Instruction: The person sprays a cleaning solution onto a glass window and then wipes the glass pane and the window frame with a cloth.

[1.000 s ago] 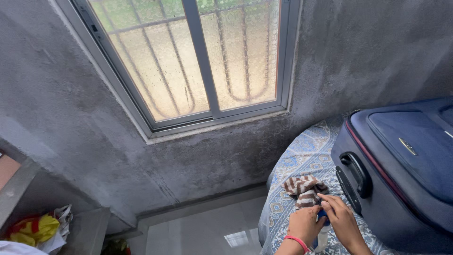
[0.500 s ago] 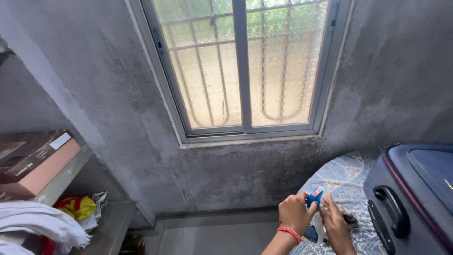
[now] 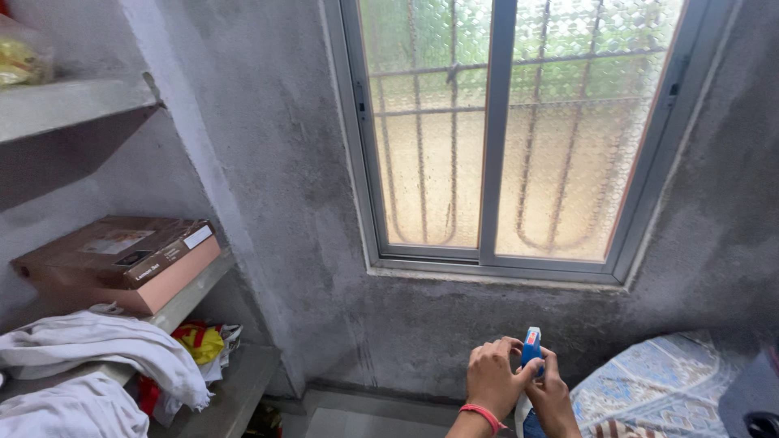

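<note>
The room has rough grey walls, a frosted window (image 3: pixel 519 130) with bars, and shelves on the left with a cardboard box (image 3: pixel 122 259) and white cloth (image 3: pixel 89 349). Low in view, near the patterned bedcover (image 3: pixel 657 381), the left hand (image 3: pixel 492 377) and right hand (image 3: pixel 556 396) both close around a small spray bottle with a blue head (image 3: pixel 531 350), held upright between them. I think the nozzle may be twisted crooked or pressed by accident, because the fingers crowd it and hide it partly.

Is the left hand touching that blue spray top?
Touching: the head view shows the left hand with its thumb against the blue spray top.
</note>
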